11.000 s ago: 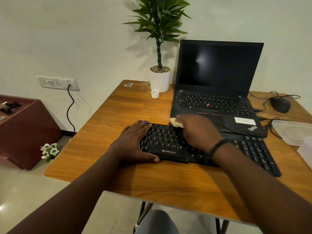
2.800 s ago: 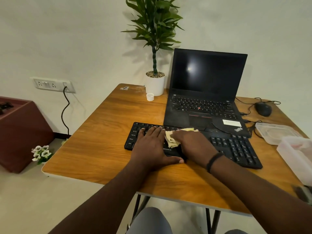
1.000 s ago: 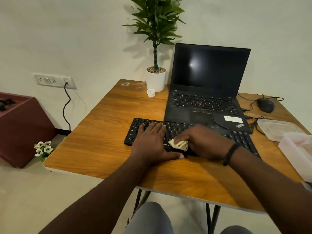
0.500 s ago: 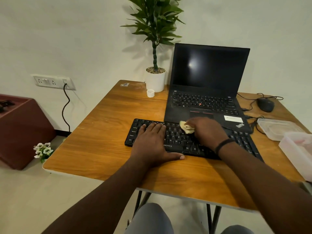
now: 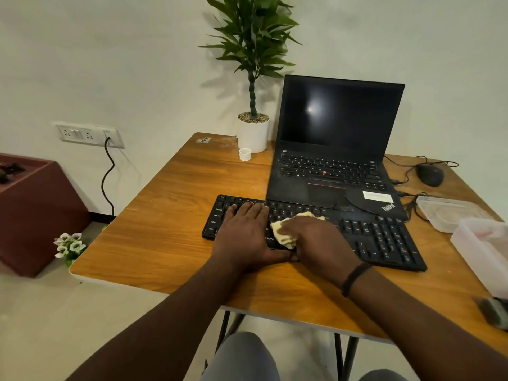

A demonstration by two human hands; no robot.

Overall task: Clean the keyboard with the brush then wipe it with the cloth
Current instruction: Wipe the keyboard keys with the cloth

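A black keyboard lies across the wooden table in front of the laptop. My left hand lies flat on the keyboard's left part, fingers straight, thumb along the front edge. My right hand presses a crumpled yellow cloth onto the keys at the keyboard's middle, fingers curled over it. Most of the cloth is hidden under the hand. At the table's right edge lies a dark grey object that may be the brush, blurred and cut off.
An open black laptop stands behind the keyboard. A potted plant and a small white cap sit at the back. A mouse with cables, a clear lid and a plastic box occupy the right side.
My right hand has slid the cloth from the keyboard's far row toward me and slightly left, onto the middle keys beside my left hand. The left hand has stayed put.
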